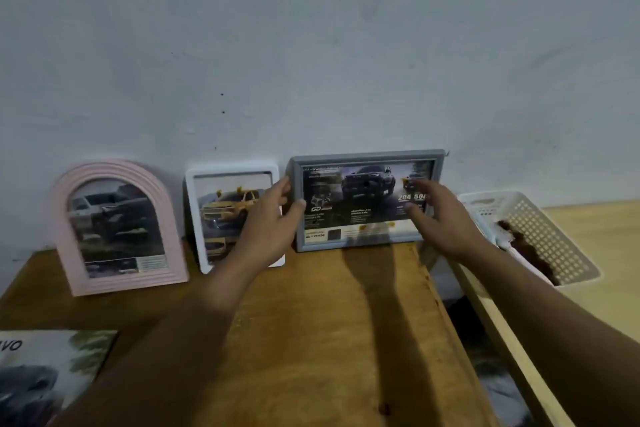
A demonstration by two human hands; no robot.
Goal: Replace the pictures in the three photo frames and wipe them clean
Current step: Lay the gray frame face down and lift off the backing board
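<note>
A plain room in a home is suggested. A bare, scuffed pale-blue painted wall (311, 45) fills the upper half of the frame. Below it, a worn brown wooden table (329, 322) is set against the wall. At the right, a white perforated plastic basket (540, 229) is seen, and at the lower left a printed car brochure (45, 367) is laid flat.

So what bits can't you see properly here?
Head view only:
- White frame: right side hidden by the left hand.
- Grey frame: small print too blurred to read.
- Brochure: cut off by the picture's edge.
- Basket: contents unclear.
</note>
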